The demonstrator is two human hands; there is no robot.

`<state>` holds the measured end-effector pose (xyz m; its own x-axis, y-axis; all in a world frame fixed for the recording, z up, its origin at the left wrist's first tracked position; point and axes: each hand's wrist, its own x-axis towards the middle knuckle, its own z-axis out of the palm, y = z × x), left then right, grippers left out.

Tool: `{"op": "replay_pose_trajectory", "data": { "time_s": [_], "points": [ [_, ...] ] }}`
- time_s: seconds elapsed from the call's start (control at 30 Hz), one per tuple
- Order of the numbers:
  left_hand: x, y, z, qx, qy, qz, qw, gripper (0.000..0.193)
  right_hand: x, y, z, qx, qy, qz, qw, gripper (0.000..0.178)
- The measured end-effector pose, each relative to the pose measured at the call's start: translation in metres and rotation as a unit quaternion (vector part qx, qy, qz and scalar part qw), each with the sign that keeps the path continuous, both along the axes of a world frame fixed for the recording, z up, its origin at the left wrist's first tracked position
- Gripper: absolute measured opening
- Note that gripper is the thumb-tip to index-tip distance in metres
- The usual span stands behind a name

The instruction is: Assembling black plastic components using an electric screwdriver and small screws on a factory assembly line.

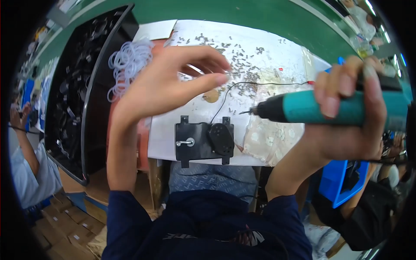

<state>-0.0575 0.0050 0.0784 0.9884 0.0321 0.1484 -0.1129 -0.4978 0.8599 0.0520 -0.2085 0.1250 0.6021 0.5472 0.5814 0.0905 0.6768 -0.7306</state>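
Fastening the box (198,152) seems in hand: right of it, the right hand (349,141) clasps a driver (299,107); the left hand (167,82), half-open, looks empty; next needs careful aim.

A broad green surface (195,10) stretches behind a white-topped table (208,28), as bright lights (385,35) shine at upper right and brown cardboard boxes (56,219) sit packed together at lower left.

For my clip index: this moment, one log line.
left hand: nothing visibly held; right hand: gripping teal screwdriver; black device: on white table; small dark parts: scattered beyond
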Motion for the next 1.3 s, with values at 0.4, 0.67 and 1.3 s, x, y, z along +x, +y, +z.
{"op": "replay_pose_trajectory", "data": {
  "time_s": [0.4,0.67,1.3],
  "points": [
    [-0.075,-0.077,0.014,0.403,0.053,-0.005,0.914,0.054,-0.021,0.013,0.023,-0.286,0.246,-0.175,0.909,0.034],
    [-0.075,-0.083,0.014,0.378,0.060,-0.006,0.924,0.058,-0.020,0.008,0.006,-0.198,0.195,-0.158,0.948,0.028],
    [-0.076,-0.082,0.011,0.367,0.053,-0.004,0.929,0.057,-0.021,0.029,-0.021,-0.047,-0.008,-0.117,0.992,0.015]
  ]
}}
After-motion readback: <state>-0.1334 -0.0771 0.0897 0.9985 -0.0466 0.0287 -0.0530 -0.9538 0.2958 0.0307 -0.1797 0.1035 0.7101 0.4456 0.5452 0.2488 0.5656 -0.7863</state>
